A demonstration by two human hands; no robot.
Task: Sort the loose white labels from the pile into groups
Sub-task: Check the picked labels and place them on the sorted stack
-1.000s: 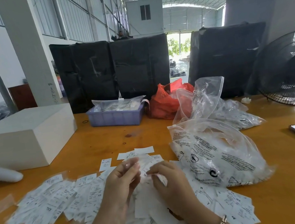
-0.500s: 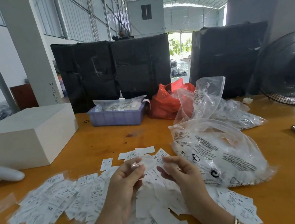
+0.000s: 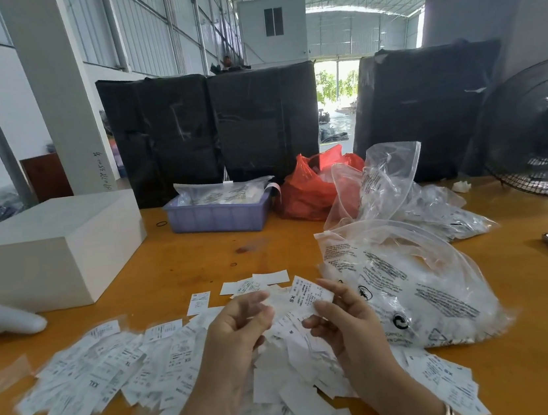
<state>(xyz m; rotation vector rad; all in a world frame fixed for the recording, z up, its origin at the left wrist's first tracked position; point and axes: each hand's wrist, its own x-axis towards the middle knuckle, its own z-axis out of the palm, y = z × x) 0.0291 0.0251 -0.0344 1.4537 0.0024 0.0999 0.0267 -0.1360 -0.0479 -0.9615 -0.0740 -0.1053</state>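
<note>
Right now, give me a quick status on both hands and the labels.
Right hand pinches one label above the pile. Left hand curled beside it, hold unclear. Clear printed bag lies against the pile's right edge.

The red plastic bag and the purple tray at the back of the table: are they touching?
Apart. The head view shows a strip of bare table between the red plastic bag and the purple tray.
</note>
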